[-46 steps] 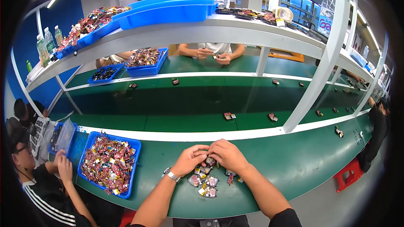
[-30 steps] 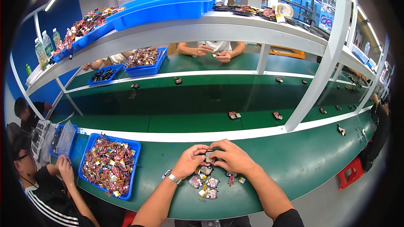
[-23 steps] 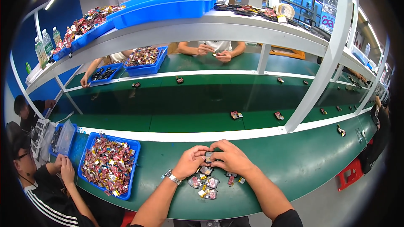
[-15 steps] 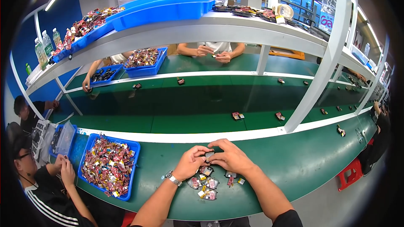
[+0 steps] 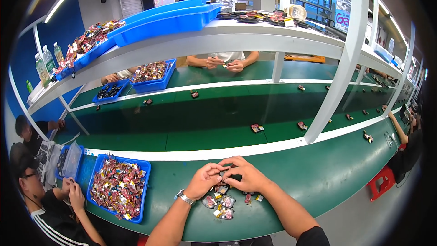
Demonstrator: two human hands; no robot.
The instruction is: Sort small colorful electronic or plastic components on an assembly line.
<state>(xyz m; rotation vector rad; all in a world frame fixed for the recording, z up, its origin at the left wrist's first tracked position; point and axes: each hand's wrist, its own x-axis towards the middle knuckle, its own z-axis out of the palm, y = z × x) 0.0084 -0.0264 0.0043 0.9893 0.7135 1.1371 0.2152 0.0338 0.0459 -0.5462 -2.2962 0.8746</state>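
Both hands, left hand (image 5: 205,186) and right hand (image 5: 245,176), pinch one small part (image 5: 225,173) together above a cluster of small packets (image 5: 221,200) on the green worktop (image 5: 318,177); a blue bin (image 5: 119,187) sits left, white shelving (image 5: 218,41) overhead

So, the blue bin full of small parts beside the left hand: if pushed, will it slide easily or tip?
The blue bin is low and wide, so it probably slides rather than tips. It is heaped with small parts, so it may feel heavy. The green table looks smooth, likely allowing sliding.
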